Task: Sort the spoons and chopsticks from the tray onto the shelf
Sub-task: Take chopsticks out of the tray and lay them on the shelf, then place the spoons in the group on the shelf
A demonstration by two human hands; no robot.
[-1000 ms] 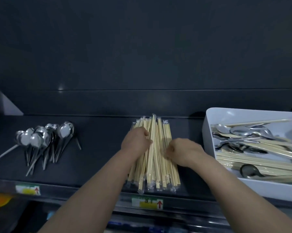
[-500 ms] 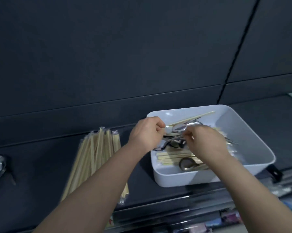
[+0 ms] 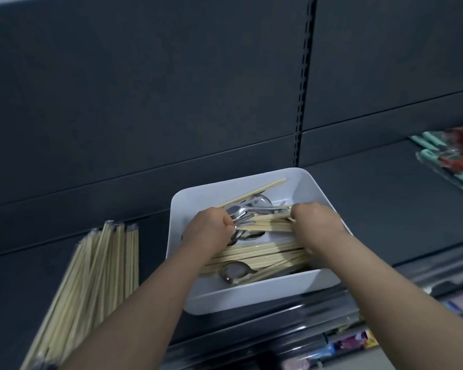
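White tray is where you're working now: both hands have left the sorted chopstick pile on the shelf and gone straight in. Your left hand and right hand each clench one end of a chopstick bundle. The left grip may have caught a spoon handle too; blur hides it. Spoons lie tangled beside it. Another load is coming out, and plenty remains. No writing is readable; the packets below are smeared.

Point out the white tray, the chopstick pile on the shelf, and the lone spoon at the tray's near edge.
white tray point(image 3: 251, 296), head view, near wall.
chopstick pile point(image 3: 99, 268), head view, middle of the bundle.
spoon point(image 3: 233, 271), head view, its bowl.
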